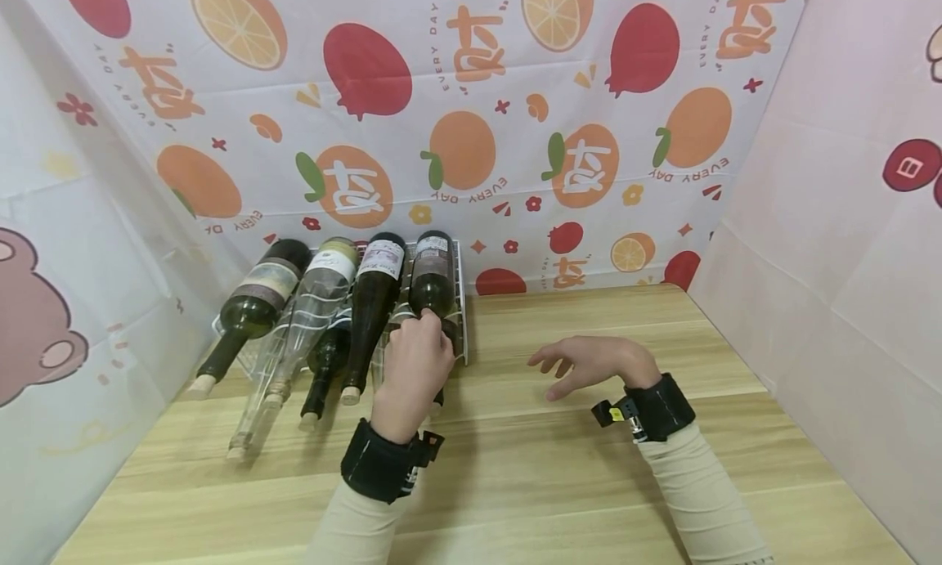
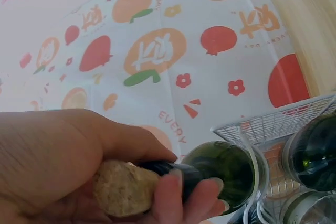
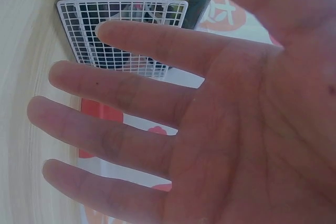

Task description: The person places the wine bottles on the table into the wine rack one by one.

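My left hand grips the neck of a dark green wine bottle at the right end of the upper row on a white wire rack. In the left wrist view its cork pokes out beside the curled fingers, and the green glass shoulder shows beyond them. Off to the right, my right hand hovers over the table, holding nothing. The right wrist view shows its fingers spread and nearly straight, with the rack's mesh side behind them.
Several other corked bottles lie in the rack, necks toward me, among them a long dark bottle, a clear bottle and a labelled green bottle. A fruit-print cloth hangs behind the wooden table.
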A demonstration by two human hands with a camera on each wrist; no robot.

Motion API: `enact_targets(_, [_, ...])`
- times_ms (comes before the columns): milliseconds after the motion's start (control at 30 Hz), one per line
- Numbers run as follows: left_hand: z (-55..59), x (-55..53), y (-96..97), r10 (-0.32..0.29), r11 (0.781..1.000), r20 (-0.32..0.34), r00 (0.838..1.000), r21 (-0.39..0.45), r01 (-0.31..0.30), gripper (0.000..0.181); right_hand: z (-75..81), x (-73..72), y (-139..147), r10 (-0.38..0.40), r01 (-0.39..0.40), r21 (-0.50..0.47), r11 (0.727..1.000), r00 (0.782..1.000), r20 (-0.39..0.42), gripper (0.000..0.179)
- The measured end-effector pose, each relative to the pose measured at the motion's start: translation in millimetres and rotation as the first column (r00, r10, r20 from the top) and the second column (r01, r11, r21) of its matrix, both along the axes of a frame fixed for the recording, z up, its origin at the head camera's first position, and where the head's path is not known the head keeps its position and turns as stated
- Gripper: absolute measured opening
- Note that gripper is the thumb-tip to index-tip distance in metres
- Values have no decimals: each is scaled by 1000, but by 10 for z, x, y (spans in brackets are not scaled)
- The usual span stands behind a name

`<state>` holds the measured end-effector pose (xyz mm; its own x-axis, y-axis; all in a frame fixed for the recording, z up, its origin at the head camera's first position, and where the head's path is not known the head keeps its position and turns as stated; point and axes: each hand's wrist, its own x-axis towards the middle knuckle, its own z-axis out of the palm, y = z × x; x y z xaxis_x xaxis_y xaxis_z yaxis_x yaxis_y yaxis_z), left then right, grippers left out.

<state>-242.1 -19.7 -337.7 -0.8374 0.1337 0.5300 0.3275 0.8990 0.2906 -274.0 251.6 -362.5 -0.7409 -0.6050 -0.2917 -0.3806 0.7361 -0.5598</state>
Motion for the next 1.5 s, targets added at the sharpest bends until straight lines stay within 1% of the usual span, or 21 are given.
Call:
enact_targets(67, [-14,-11,1,-9,1000,-17,1000,-6,9,35,1,0,0,0,0,1,1000,1000,0,60])
enact_targets(200, [-20,-21,4,-28,1000,-33,999,-8,28,37,10,-2,1,2,-2,-3,1000,1000,0,60])
enact_targets(300, [-17,-19,6,-31,1000,-44,999,-5,31,36,15,-3,3,3,-3,-7,1000,1000,0,60])
enact_targets(433, [-24,-12,10,-38,999,-42,998,-5,38,37,10,-5,5,5,-5,-2,1000,1000,0,60])
enact_targets(567, [-25,-6,10,-51,999,-20,999,-7,51,38,-3,-8,7,11,-11,2,1000,1000,0,59])
enact_targets(833, [1,-14,0,-56,998,60,997,-7,57,44,-3,-5,3,10,-10,2,1000,1000,-2,59])
enact_targets(1067, [45,-31,4,-49,999,175,983,-9,51,49,12,-1,-6,0,0,4,1000,1000,1,59])
enact_targets(1167, [50,-31,3,-32,999,199,979,-16,36,51,13,-2,-7,1,-1,6,1000,1000,-1,59])
enact_targets(1333, [42,-17,-8,-13,1000,186,982,-15,16,49,6,3,-1,0,0,7,1000,1000,4,61])
enact_targets(1500, [41,3,-11,26,1000,182,983,-18,-23,51,-14,-1,7,2,-2,0,1000,1000,9,62])
